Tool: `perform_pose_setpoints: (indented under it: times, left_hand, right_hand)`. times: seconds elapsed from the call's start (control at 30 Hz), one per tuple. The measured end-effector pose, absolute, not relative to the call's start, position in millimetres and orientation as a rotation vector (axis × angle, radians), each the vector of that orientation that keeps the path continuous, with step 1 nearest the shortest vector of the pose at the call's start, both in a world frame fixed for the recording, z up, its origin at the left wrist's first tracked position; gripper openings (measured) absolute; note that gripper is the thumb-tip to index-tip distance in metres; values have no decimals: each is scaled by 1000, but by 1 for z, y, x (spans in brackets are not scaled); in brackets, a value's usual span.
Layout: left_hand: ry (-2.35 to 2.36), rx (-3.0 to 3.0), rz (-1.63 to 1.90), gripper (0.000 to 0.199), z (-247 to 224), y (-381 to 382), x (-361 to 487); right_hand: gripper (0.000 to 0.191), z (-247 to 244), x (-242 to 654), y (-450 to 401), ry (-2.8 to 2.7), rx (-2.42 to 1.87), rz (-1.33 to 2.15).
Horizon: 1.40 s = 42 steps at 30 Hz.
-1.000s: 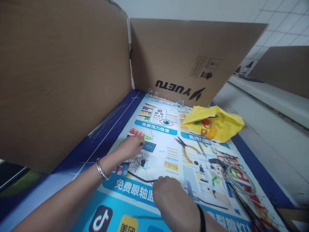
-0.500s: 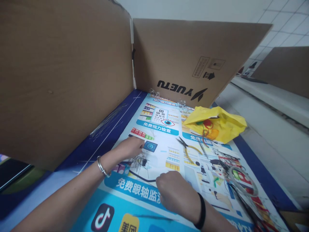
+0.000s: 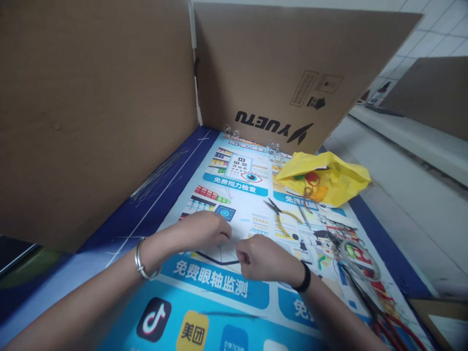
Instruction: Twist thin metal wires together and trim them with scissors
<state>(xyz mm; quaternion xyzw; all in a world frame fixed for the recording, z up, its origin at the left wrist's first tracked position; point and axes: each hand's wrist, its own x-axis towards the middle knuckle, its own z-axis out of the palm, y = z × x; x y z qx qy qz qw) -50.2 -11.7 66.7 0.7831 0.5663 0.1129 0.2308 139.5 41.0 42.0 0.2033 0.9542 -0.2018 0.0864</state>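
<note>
Both hands hang close together over the printed poster (image 3: pixel 239 222). My left hand (image 3: pixel 208 229), with a silver bangle at its wrist, is closed, its fingertips curled down out of sight. My right hand (image 3: pixel 261 256), wearing a black band, is a fist just to the right, a small gap between them. What either one grips is too small or hidden to make out. Beyond my right hand lie yellow-handled pliers (image 3: pixel 281 214), jaws parted, beside tweezers (image 3: pixel 304 216). Thin dark wires (image 3: pixel 230 315) rest on the poster nearer to me.
A yellow bag (image 3: pixel 338 178) with coloured cords sits at the back right. Red-handled scissors (image 3: pixel 383 317) and a wire coil (image 3: pixel 360 261) lie at the right. Cardboard walls (image 3: pixel 270 73) stand behind and left; loose thin wires (image 3: pixel 157 178) lie by the left one.
My left hand has moved slightly right and my right hand up, so they are closer together. The whole view has shifted a little upward.
</note>
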Motion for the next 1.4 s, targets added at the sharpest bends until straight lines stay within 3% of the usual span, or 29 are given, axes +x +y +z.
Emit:
perform_pose_setpoints:
  times: [0.3, 0.57, 0.97, 1.4]
  left_hand:
    - [1519, 2488, 260, 19, 54, -21, -27]
    - [1717, 2691, 208, 15, 59, -16, -30]
    - [1842, 2658, 296, 9, 43, -12, -22]
    - [1879, 2668, 138, 10, 38, -14, -16]
  right_hand:
    - [11, 44, 141, 48, 2929, 566, -692]
    - [15, 45, 145, 62, 2944, 778, -839]
    - [19, 43, 136, 52, 2965, 999, -35]
    - [14, 41, 132, 44, 3023, 1032, 61]
